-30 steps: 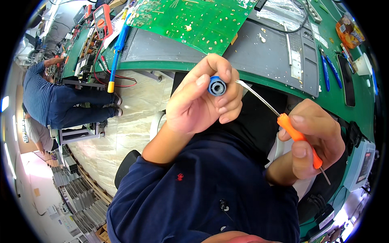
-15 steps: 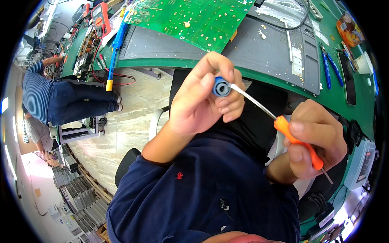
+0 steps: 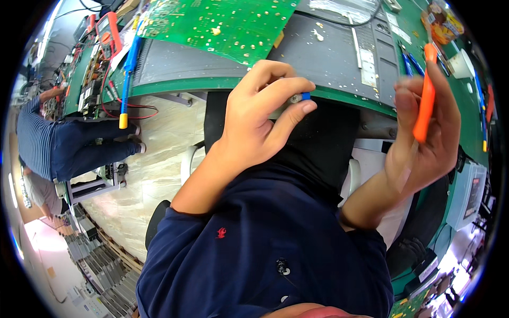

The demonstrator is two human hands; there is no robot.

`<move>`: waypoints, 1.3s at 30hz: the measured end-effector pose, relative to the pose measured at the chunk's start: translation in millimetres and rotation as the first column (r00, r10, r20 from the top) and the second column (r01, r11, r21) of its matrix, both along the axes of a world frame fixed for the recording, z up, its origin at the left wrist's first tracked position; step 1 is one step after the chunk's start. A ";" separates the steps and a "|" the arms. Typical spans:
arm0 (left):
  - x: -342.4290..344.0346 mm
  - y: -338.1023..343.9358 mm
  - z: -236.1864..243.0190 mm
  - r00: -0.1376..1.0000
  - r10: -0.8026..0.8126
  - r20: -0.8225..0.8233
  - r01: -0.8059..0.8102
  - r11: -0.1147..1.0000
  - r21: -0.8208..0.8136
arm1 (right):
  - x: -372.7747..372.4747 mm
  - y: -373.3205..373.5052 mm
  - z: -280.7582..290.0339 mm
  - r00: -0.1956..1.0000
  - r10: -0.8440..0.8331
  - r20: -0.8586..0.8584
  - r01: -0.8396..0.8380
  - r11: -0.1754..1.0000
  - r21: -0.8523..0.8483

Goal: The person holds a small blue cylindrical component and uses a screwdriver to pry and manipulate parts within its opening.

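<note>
My left hand [image 3: 260, 114] is raised over my lap, its fingers curled round a small blue cylindrical piece [image 3: 304, 96]. Only one end of that piece shows between thumb and fingertips. Off to the right, my right hand [image 3: 427, 119] grips an orange-handled screwdriver [image 3: 426, 98] held nearly upright. Its metal shaft is smeared by motion. The two hands are well apart, and the screwdriver does not touch the blue piece.
On the bench lie a green circuit board [image 3: 222, 26], a grey mat [image 3: 323, 58], blue-handled pliers [image 3: 408, 62] and a white cup [image 3: 461, 64]. A blue tool with a yellow tip [image 3: 127, 79] juts over the left edge, near a red multimeter [image 3: 108, 36]. Another person [image 3: 40, 124] stands at far left.
The screwdriver has come away from the blue piece; my right hand has lifted it up and turned it upright. My left hand has turned, hiding the piece's hollow end.
</note>
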State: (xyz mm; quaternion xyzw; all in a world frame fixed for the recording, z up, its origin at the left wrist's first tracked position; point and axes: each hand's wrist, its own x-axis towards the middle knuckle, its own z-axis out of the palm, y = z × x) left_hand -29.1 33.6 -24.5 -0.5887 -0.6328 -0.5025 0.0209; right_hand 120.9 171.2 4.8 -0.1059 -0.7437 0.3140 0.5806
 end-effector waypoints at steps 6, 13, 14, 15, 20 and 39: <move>6.9 11.7 -9.9 1.000 -0.019 -0.006 0.019 0.999 -0.046 | 1.6 10.5 -5.1 0.995 0.102 -0.018 -0.102 0.995 0.020; 9.5 5.2 -15.4 1.000 0.010 0.002 -0.010 0.989 -0.150 | -6.8 -8.8 -2.2 0.986 0.161 -0.050 -0.165 0.982 -0.091; 9.2 4.9 -15.7 1.000 -0.005 0.000 0.005 0.989 -0.149 | -6.7 -10.2 -2.1 0.984 0.172 -0.043 -0.176 0.980 -0.098; 8.7 4.2 -16.5 1.000 -0.019 -0.001 0.018 0.989 -0.148 | -6.4 -11.6 -2.3 0.982 0.185 -0.036 -0.188 0.976 -0.106; 9.0 6.2 -13.7 0.997 -0.072 -0.019 0.068 0.986 -0.154 | -2.1 -8.1 -3.1 0.977 0.204 0.054 -0.203 0.979 -0.035; 7.5 4.6 -13.8 0.992 -0.121 -0.040 0.113 0.980 -0.166 | -3.8 -15.0 -2.1 0.980 0.180 0.086 -0.176 0.983 -0.048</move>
